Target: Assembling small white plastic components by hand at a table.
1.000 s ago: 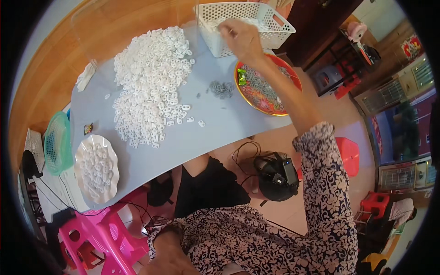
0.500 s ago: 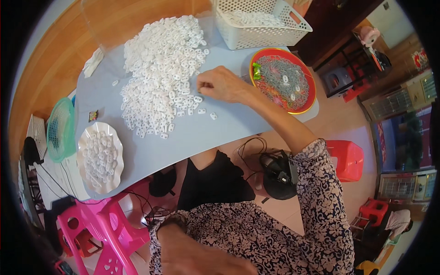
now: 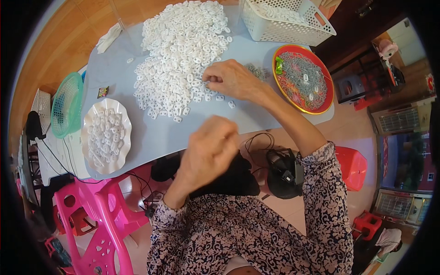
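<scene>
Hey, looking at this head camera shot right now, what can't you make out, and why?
- Left hand, head view: blur and its closed shape hide whether it holds anything.
- Right hand, head view: its own curled shape hides whether it grips a piece from the white pile.
- Small grey heap, head view: partly hidden by the right hand.
- White basket, head view: its far rim is cut off by the top edge.

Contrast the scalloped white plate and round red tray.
The scalloped white plate has a wavy rim; the round red tray, a smooth gold one. The plate holds white two-holed pieces; the tray, mostly small grey pieces. The plate sits left, the tray right. Both hold loose pieces.
</scene>
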